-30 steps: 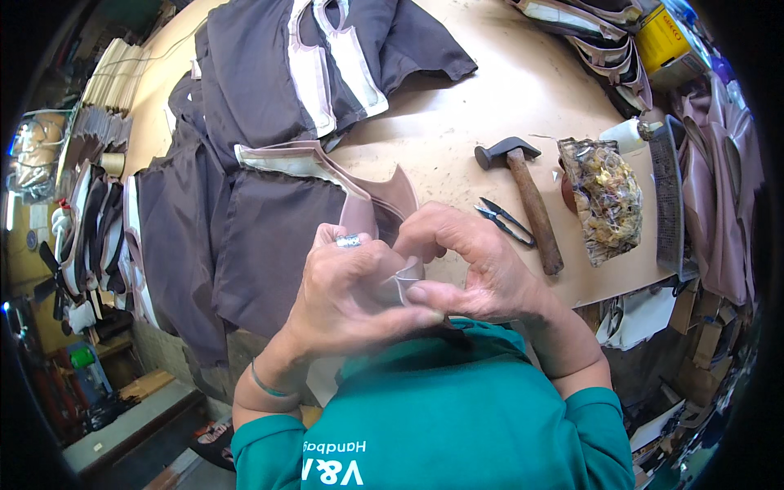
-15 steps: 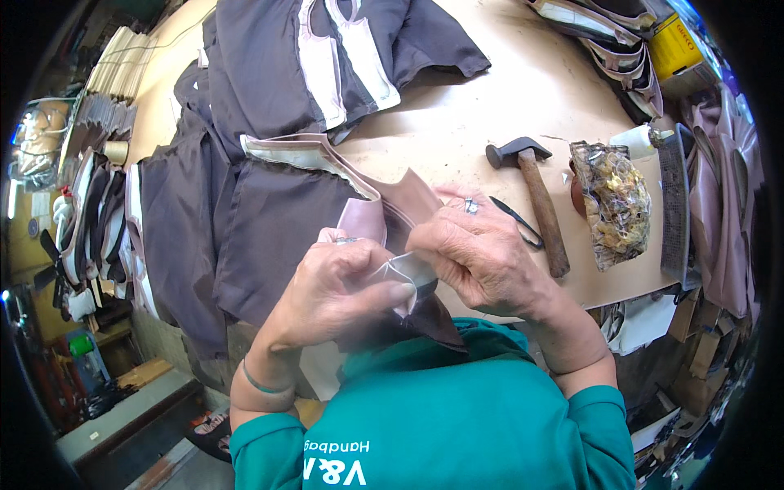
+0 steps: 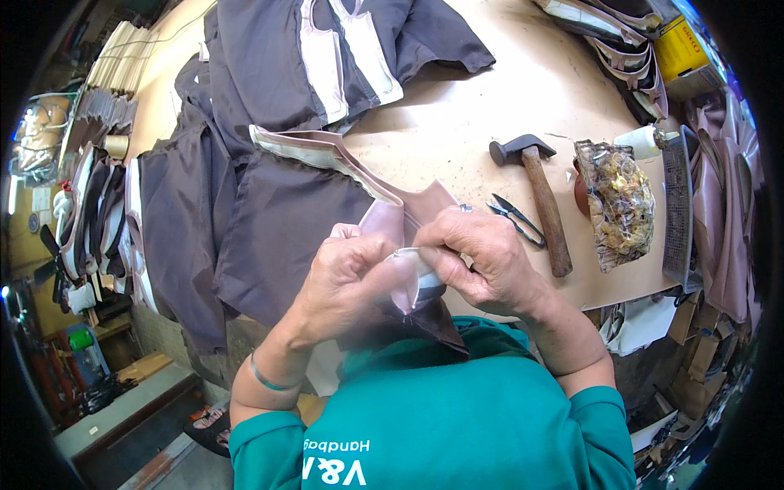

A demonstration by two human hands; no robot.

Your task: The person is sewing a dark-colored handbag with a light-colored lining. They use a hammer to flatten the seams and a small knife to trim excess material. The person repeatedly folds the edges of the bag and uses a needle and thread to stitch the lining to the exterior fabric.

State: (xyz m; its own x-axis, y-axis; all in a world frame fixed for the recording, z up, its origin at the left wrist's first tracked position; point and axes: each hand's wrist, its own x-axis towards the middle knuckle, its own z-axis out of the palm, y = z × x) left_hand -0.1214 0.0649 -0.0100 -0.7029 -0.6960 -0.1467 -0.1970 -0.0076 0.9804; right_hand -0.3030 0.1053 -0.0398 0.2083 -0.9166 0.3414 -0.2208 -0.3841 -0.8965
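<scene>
A pink leather bag piece point(image 3: 431, 201) with dark brown lining point(image 3: 294, 237) spreads from the table to my chest. Its pale folded edge point(image 3: 423, 287) is pinched between my two hands. My left hand point(image 3: 347, 282) grips the edge from the left, thumb blurred across it. Gripping the other side with thumb and bent fingers is my right hand point(image 3: 482, 257), which wears a ring. Small black thread snips point(image 3: 520, 222) lie just beyond the right hand. A hammer point(image 3: 542, 196) with a wooden handle rests to their right.
More dark lining pieces with pink and white edges point(image 3: 327, 73) lie at the far side. On the right are a bag of thread scraps point(image 3: 618, 208), a white bottle point(image 3: 641, 140), a grey basket point(image 3: 679, 212) and a yellow box point(image 3: 679, 49). Finished-looking pieces point(image 3: 625, 49) are stacked far right.
My right hand has shifted slightly right and turned, uncovering more of the snips. The folded pink edge now shows more of its pale and dark inner side between my hands.
</scene>
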